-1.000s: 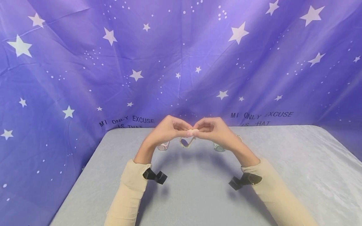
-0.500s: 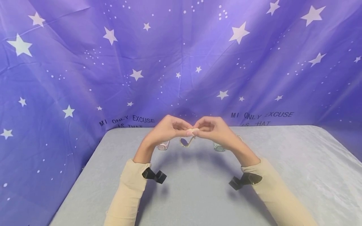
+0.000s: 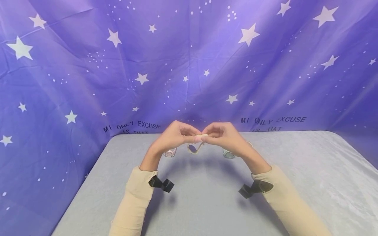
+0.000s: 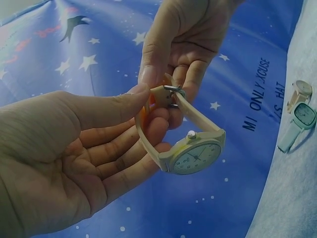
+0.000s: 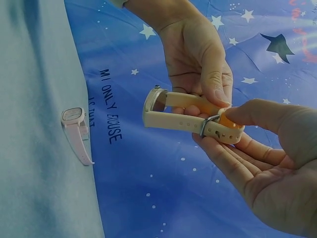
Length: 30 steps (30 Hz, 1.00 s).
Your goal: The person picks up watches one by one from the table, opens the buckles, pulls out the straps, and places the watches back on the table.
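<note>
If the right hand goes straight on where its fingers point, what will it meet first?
Beyond the watch strap it pinches, the right hand would probably meet the left hand first; depth is unclear.

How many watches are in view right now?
4: a cream watch held by the left hand and right hand; on the table, a pink watch at left, a green watch and a beige watch at right. Others may be hidden.

Head: above tabletop [image 3: 200, 206], faces forward-down to star-print curtain [image 3: 171, 49]; farthest
Left wrist: close-up, faces across to right hand [image 4: 190, 37]
Right wrist: close-up, faces across to left hand [image 5: 195, 59]
Wrist overlap: cream wristwatch [image 4: 195, 157], opposite sides
All three: curtain, tabletop
</note>
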Each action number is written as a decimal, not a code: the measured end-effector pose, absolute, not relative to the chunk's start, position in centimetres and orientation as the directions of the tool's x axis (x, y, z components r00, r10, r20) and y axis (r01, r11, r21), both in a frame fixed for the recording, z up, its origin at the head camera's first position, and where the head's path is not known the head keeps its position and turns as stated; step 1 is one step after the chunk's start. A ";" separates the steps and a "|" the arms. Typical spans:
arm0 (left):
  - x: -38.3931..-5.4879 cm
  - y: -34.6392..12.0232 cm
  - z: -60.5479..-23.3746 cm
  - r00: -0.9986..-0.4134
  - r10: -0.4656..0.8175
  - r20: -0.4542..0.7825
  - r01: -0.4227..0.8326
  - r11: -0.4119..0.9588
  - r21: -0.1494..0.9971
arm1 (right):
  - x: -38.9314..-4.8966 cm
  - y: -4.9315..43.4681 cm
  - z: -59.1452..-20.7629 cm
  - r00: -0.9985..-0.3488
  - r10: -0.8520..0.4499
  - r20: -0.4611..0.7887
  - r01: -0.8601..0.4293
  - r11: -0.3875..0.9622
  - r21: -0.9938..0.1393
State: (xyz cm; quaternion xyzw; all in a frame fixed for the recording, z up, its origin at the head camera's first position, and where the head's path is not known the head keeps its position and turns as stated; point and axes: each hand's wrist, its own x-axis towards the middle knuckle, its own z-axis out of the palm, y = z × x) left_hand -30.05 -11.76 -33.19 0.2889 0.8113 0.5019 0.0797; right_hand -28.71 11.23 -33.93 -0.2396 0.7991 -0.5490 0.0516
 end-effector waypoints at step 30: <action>-30.1 -11.9 -33.0 -0.844 0.510 0.166 0.342 0.274 0.899 | -29.0 11.9 -33.4 -0.885 -0.431 0.178 -0.268 0.157 -0.951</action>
